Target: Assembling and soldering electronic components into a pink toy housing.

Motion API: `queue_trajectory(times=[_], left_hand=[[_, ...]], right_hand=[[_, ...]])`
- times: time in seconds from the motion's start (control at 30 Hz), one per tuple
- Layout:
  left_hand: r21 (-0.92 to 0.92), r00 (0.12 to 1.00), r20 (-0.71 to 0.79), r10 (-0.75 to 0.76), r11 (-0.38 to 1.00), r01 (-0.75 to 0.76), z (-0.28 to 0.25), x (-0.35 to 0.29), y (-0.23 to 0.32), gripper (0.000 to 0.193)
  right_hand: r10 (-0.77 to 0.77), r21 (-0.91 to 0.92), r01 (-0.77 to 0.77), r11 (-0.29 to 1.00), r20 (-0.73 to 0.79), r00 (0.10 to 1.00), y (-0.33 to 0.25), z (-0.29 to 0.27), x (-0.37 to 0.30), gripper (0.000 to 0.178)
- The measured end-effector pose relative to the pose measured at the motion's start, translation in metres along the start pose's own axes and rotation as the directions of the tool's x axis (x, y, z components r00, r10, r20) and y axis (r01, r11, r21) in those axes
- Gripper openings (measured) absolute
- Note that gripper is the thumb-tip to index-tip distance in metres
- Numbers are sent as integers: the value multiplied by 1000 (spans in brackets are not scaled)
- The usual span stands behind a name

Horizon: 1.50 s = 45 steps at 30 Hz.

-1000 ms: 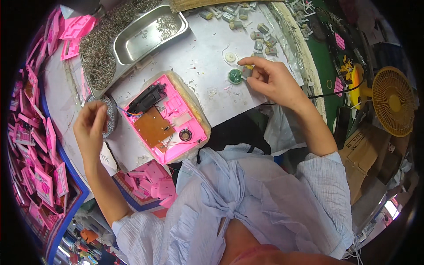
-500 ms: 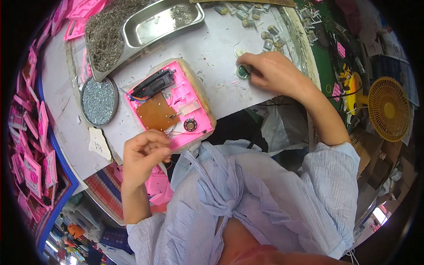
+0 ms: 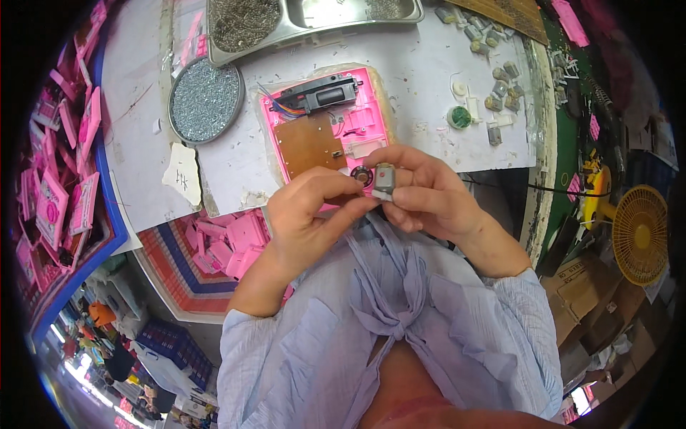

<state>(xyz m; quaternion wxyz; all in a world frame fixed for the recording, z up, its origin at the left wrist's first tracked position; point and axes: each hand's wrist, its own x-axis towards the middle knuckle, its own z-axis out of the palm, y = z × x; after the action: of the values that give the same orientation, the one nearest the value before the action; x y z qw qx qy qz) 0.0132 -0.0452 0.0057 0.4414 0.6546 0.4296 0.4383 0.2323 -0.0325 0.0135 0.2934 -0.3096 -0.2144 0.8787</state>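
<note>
A small silvery motor point(image 3: 384, 179) with a pale piece at its lower end is pinched between the thumb and fingers of my right hand point(image 3: 443, 200). My left hand point(image 3: 304, 211) meets it from the left, thumb and forefinger closed together beside the pale piece; what lies between them is too small to tell. Behind both hands lies an open pink plastic case point(image 3: 373, 107), its near part hidden by them. Inside are a black mechanism point(image 3: 314, 95) with coloured wires, a brown circuit board point(image 3: 307, 145) and a round black speaker point(image 3: 362, 175).
Several loose motors point(image 3: 498, 91) lie at the right, near a small jar with green contents point(image 3: 459, 117). A round dish of screws point(image 3: 206, 100) and a metal tray point(image 3: 314, 37) stand at left and back. Pink parts fill a bin point(image 3: 107, 236) at far left. A yellow fan point(image 3: 641, 236) stands right.
My right hand has come from beside the green jar to my front, now with a motor in it. My left hand has moved to meet it. The whole view has shifted.
</note>
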Motion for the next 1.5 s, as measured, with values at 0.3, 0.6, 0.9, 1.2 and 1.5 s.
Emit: queue_trajectory(times=[0.3, 0.6, 0.9, 1.2, 1.5], left_hand=[[-155, 1000, 6, 22, 988, -20, 1, -13, -8, 34], [-205, 997, 81, 7, 979, 10, 0, -19, -7, 48], [-206, 993, 59, -105, 972, 115, 3, -19, -5, 35], [-35, 999, 20, -44, 998, 45, 1, -15, -6, 28], [17, 950, -163, 268, 963, -269, 2, -11, -22, 31]], right_hand=[[82, 152, -97, 984, 99, 992, 12, -4, 7, 51], [74, 64, -83, 994, 139, 988, 5, -2, 5, 47], [-49, -351, 62, 934, 45, 998, -4, 7, -1, 45], [-377, -944, 275, 180, 192, 906, -16, 19, 1, 46], [-454, -760, 547, -350, 649, 610, -29, 8, 17, 39]])
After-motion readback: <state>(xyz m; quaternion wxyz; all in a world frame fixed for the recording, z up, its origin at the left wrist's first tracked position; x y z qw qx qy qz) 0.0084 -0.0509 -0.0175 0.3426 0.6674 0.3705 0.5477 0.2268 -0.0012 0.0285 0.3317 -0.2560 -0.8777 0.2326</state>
